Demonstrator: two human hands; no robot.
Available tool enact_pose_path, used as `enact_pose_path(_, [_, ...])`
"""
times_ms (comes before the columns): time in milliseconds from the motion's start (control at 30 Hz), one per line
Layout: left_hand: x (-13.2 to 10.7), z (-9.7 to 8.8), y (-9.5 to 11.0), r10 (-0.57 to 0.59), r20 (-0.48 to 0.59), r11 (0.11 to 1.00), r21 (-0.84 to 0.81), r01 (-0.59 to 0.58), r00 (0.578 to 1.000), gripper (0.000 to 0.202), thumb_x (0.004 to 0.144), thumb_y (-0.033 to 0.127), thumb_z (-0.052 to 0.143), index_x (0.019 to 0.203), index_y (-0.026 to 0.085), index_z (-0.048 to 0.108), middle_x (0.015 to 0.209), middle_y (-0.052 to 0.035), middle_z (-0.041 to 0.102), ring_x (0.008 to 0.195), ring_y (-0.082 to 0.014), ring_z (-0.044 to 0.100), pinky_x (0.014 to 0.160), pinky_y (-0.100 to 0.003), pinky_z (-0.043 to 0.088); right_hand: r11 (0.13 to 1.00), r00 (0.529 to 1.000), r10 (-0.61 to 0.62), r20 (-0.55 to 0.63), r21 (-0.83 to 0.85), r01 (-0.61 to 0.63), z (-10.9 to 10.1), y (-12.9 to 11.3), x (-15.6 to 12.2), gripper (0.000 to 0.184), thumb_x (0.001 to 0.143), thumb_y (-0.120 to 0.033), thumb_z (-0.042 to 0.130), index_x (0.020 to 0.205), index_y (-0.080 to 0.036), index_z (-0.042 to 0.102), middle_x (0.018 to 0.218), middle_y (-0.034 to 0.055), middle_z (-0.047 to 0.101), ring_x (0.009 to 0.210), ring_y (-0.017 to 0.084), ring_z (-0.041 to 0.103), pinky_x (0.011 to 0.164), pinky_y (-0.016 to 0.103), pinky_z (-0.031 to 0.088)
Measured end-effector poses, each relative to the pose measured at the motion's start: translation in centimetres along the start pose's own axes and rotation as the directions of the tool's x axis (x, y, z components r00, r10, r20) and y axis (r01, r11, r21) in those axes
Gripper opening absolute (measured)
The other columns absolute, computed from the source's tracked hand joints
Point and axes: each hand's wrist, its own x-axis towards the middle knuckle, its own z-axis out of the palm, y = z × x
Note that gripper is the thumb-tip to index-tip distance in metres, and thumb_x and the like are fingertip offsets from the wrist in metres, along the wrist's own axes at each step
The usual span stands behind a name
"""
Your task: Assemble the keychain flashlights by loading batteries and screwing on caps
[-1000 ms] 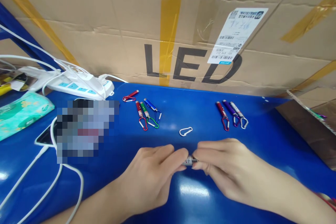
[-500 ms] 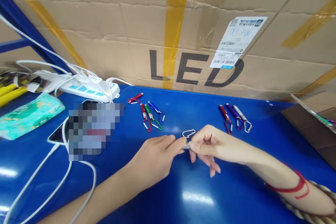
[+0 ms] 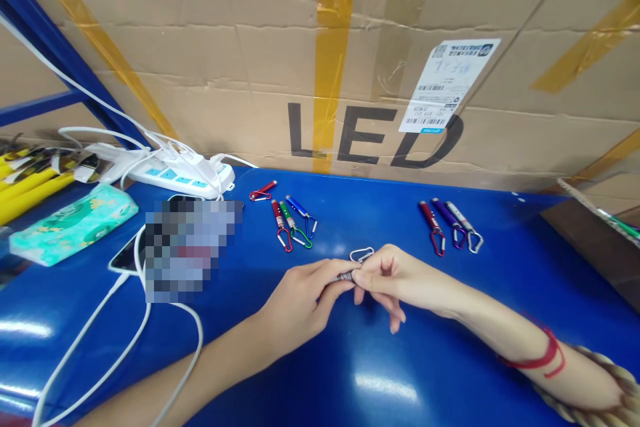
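Note:
My left hand [image 3: 300,293] and my right hand [image 3: 390,277] meet over the blue table, both closed on a silver keychain flashlight [image 3: 345,276]. A short stretch of its printed barrel shows between my left thumb and fingers; the rest is covered. My right thumb and forefinger pinch its right end. A silver carabiner clip [image 3: 361,254] sticks up just behind the fingertips. Beyond my left hand lie red, green and blue keychain flashlights [image 3: 287,213], with another red one [image 3: 263,191] behind them. Past my right hand, red, purple and silver ones [image 3: 445,213] lie side by side.
A large cardboard box [image 3: 225,80] marked LED stands along the back. On the left are a white power strip [image 3: 175,173], trailing white cables, a blurred-out phone-like object [image 3: 193,247] and a green tissue pack [image 3: 75,223]. An open carton [image 3: 590,247] borders the right.
My left fingers have shifted on the flashlight, so more of its barrel shows between them. The view has moved slightly; the flashlights on the table lie as before.

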Motion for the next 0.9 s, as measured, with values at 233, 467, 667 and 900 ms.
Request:
enact_pose_path(233, [0.8, -1.2, 0.2, -0.210, 0.059, 0.977, -0.007, 0.211, 0.976, 0.016, 0.091, 0.018, 0.045, 0.095, 0.018, 0.060, 0.086, 0.0005, 0.068, 0.077, -0.0126, 0.064, 0.069, -0.018, 0.044, 0.240, 0.709, -0.704, 0.028, -0.931, 0.275, -0.6, 0.1, -0.7, 0.033, 0.091, -0.040, 0.048, 0.080, -0.013, 0.063, 0.069, 0.0021, 0.058, 0.055, 0.009, 0.054, 0.048, 0.021, 0.039])
enact_pose_path(467, [0.7, -1.4, -0.3, -0.093, 0.219, 0.996, 0.009, 0.094, 0.971, 0.018, 0.093, 0.015, 0.041, 0.084, 0.017, 0.057, 0.078, 0.0011, 0.062, 0.068, -0.0109, 0.056, 0.065, -0.019, 0.041, -0.261, 0.717, -0.624, 0.310, -0.948, 0.183, -0.1, 0.0, -1.1, 0.038, 0.099, -0.025, 0.029, 0.073, -0.015, 0.055, 0.069, 0.0025, 0.054, 0.061, 0.014, 0.053, 0.044, 0.026, 0.029])
enact_pose_path(667, [0.2, -1.6, -0.8, -0.015, 0.320, 0.997, 0.081, -0.011, 0.947, 0.022, 0.094, 0.009, 0.035, 0.094, 0.017, 0.055, 0.087, -0.0001, 0.060, 0.081, -0.0126, 0.052, 0.079, -0.023, 0.040, -0.200, 0.732, -0.593, 0.336, -0.942, 0.271, 0.1, 0.8, -0.7, 0.038, 0.098, -0.016, 0.028, 0.072, -0.014, 0.056, 0.068, 0.0035, 0.054, 0.063, 0.015, 0.052, 0.049, 0.026, 0.034])
enact_pose_path(900, [0.1, -0.8, -1.9, 0.005, 0.303, 0.967, 0.242, -0.082, 0.953, 0.023, 0.092, 0.008, 0.034, 0.094, 0.014, 0.056, 0.080, -0.0038, 0.059, 0.074, -0.0168, 0.052, 0.072, -0.030, 0.042, -0.084, 0.691, -0.660, 0.294, -0.943, 0.322, 0.4, 2.2, 0.4, 0.047, 0.097, -0.013, 0.023, 0.068, -0.012, 0.060, 0.060, 0.0026, 0.051, 0.052, 0.013, 0.047, 0.047, 0.025, 0.035])
